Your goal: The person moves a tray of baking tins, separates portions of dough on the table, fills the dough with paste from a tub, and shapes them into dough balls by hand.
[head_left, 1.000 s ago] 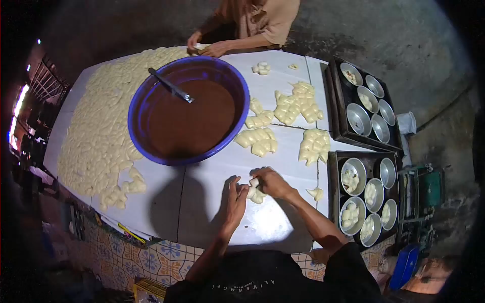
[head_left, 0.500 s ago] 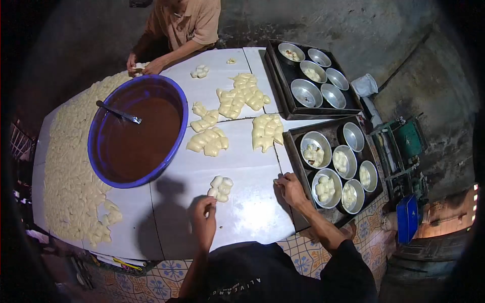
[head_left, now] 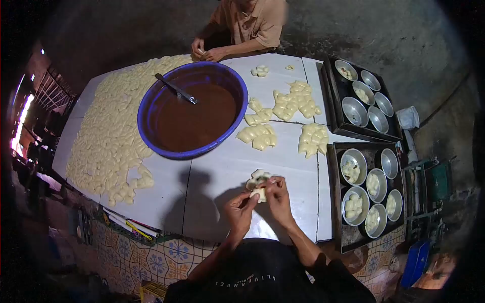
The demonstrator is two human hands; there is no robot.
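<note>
My left hand (head_left: 239, 209) and my right hand (head_left: 278, 194) meet near the table's front edge, pinching a small pale dough piece (head_left: 258, 194) between them. Just behind it, partly hidden by my fingers, a cluster of dough pieces (head_left: 256, 177) lies on the white table (head_left: 217, 177). Farther back are several flattened dough clumps, one (head_left: 257, 135) in the middle and another (head_left: 313, 139) to its right. A blue basin (head_left: 194, 153) of brown filling, with a dark-handled utensil (head_left: 177, 89) in it, stands left of these.
A broad sheet of dough pieces (head_left: 108, 131) covers the table's left side. Two dark trays on the right, one far (head_left: 348, 129) and one near (head_left: 336, 202), hold round metal tins, several with dough. Across the table, a co-worker (head_left: 252, 25) handles a small piece.
My right hand has come back from beside the near tray and joined my left hand. A dough piece is now between them, in front of the cluster. The camera view has shifted.
</note>
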